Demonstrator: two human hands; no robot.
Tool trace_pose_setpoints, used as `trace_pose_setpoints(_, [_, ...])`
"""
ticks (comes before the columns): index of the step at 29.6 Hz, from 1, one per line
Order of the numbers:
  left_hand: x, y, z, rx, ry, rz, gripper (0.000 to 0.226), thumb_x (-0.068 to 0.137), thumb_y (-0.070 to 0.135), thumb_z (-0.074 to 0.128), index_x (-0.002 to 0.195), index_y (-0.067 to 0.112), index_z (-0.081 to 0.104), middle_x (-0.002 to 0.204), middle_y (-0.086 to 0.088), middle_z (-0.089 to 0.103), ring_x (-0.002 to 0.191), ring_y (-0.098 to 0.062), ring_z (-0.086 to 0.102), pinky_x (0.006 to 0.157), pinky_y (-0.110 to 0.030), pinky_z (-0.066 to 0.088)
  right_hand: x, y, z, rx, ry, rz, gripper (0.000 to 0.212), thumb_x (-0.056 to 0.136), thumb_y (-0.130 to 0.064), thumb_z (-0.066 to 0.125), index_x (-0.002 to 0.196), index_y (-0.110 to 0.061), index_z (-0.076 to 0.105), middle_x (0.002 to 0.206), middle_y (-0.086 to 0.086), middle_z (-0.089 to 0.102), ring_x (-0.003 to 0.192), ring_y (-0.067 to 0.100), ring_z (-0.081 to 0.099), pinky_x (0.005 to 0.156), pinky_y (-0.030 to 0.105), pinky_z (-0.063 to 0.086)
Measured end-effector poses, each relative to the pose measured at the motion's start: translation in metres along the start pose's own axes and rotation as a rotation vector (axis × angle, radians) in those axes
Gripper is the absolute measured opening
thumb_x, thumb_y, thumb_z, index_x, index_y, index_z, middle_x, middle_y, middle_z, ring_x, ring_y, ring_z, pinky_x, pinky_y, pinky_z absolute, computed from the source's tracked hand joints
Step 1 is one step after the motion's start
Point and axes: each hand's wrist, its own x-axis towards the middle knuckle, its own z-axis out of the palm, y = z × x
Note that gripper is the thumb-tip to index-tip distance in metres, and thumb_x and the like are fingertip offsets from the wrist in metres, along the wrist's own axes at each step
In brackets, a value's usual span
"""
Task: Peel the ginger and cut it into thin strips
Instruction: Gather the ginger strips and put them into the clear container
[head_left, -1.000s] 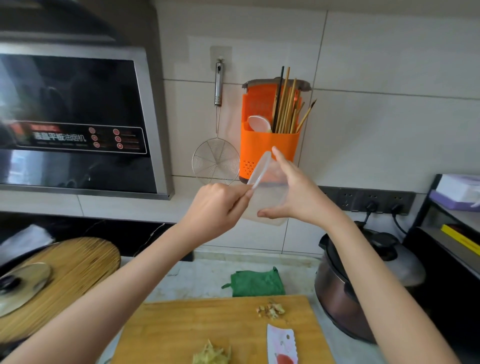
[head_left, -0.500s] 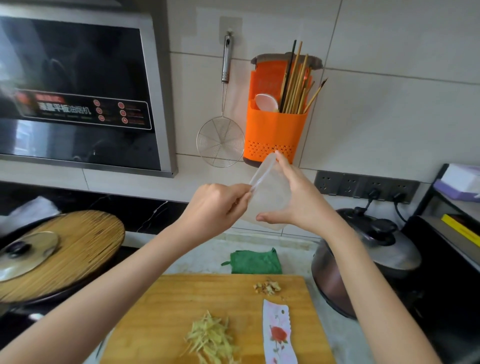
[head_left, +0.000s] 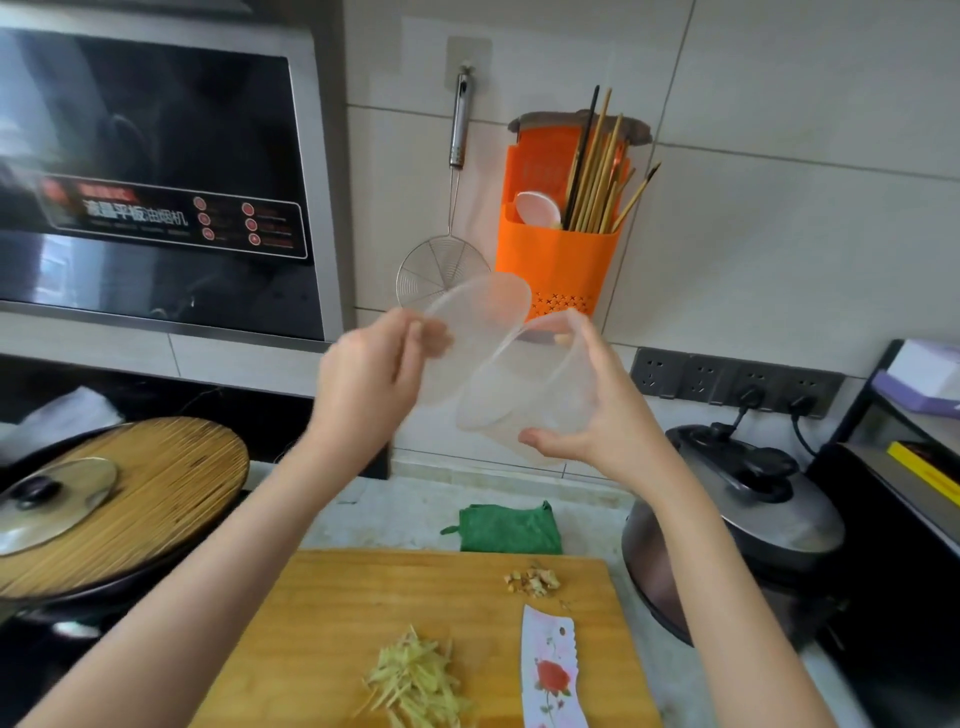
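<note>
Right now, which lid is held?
The clear plastic lid, pinched by the left hand; the glass lid lies on the bamboo mat.

Pale tiled wall (head_left: 779, 208) fills the upper right of the frame; a black range hood (head_left: 145, 182) sits upper left, a socket strip (head_left: 727, 382) at right, above the speckled surface (head_left: 395, 514).

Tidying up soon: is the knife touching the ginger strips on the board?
Apart. The head view shows bare board between the knife and the ginger strips.
</note>
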Motion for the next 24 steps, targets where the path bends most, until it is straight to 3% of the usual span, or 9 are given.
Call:
trace_pose_setpoints(2, [0.014,-0.01,-0.013,-0.105,-0.033,-0.14,0.026,0.101,0.018,0.038,0.096,0.018,0.064,0.086,0.009,0.072,0.079,-0.007,0.071,0.07,-0.033,0.058,-0.007,0.001,-0.002,0.055,0.033,-0.046,0.105,0.059,-0.02,0.089,0.121,-0.072,0.022,0.124,-0.05,0.032,0.122,-0.02,0.031,0.098,0.002,0.026])
trace_pose_setpoints(3, [0.015,-0.013,-0.013,-0.148,-0.055,-0.199,0.026,0.102,0.014,0.038,0.095,0.017,0.062,0.086,0.009,0.071,0.077,-0.004,0.07,0.068,-0.029,0.058,-0.009,0.003,0.0,0.073,0.049,-0.06,0.107,0.058,-0.025,0.089,0.123,-0.072,0.017,0.125,-0.052,0.028,0.125,-0.02,0.027,0.1,0.002,0.022])
trace_pose_setpoints(6, [0.003,-0.029,-0.002,-0.278,-0.035,-0.424,0.031,0.102,0.01,0.035,0.087,0.019,0.06,0.086,0.004,0.071,0.074,-0.005,0.07,0.06,-0.022,0.056,-0.015,0.023,0.024,0.074,0.054,0.012,0.12,0.055,-0.049,0.084,0.142,-0.051,0.001,0.145,-0.029,0.021,0.137,-0.008,0.017,0.112,0.019,0.017])
trace_pose_setpoints(8, [-0.012,-0.054,0.006,-0.299,-0.008,-0.592,0.033,0.101,0.009,0.033,0.085,0.019,0.061,0.089,-0.003,0.072,0.076,-0.011,0.072,0.064,-0.029,0.058,-0.022,0.043,0.044,0.18,0.054,0.119,0.122,0.054,-0.056,0.083,0.145,-0.043,0.003,0.151,-0.014,0.018,0.14,-0.002,0.016,0.115,0.025,0.018])
trace_pose_setpoints(11, [-0.059,-0.093,0.01,-0.347,0.049,-0.892,0.032,0.1,0.009,0.034,0.097,0.006,0.065,0.089,-0.009,0.072,0.074,-0.013,0.07,0.064,-0.031,0.057,-0.043,0.068,0.078,0.349,0.049,0.312,0.108,0.057,-0.043,0.082,0.143,-0.029,0.017,0.148,-0.008,0.026,0.137,0.003,0.026,0.116,0.03,0.023])
trace_pose_setpoints(15, [-0.149,-0.134,0.007,-0.357,0.091,-1.22,0.028,0.101,0.009,0.035,0.105,0.0,0.061,0.097,-0.014,0.069,0.076,-0.015,0.067,0.059,-0.026,0.053,-0.073,0.102,0.143,0.422,-0.014,0.498,0.097,0.067,-0.018,0.082,0.14,-0.027,0.019,0.144,-0.004,0.027,0.137,0.019,0.031,0.11,0.036,0.033])
trace_pose_setpoints(20, [-0.219,-0.157,0.0,-0.331,0.183,-1.43,0.031,0.104,0.015,0.033,0.113,-0.003,0.057,0.106,-0.015,0.065,0.093,-0.024,0.064,0.062,-0.035,0.054,-0.08,0.12,0.216,0.435,-0.034,0.653,0.101,0.069,-0.022,0.083,0.148,-0.02,0.018,0.133,-0.003,0.021,0.13,0.017,0.036,0.109,0.04,0.036])
trace_pose_setpoints(24, [-0.261,-0.161,-0.007,-0.235,0.243,-1.525,0.031,0.105,0.02,0.033,0.117,0.001,0.055,0.11,-0.012,0.057,0.103,-0.025,0.057,0.075,-0.044,0.055,-0.077,0.125,0.272,0.404,-0.125,0.71,0.107,0.069,-0.027,0.084,0.15,-0.021,0.014,0.145,0.003,0.019,0.137,0.019,0.026,0.114,0.04,0.027])
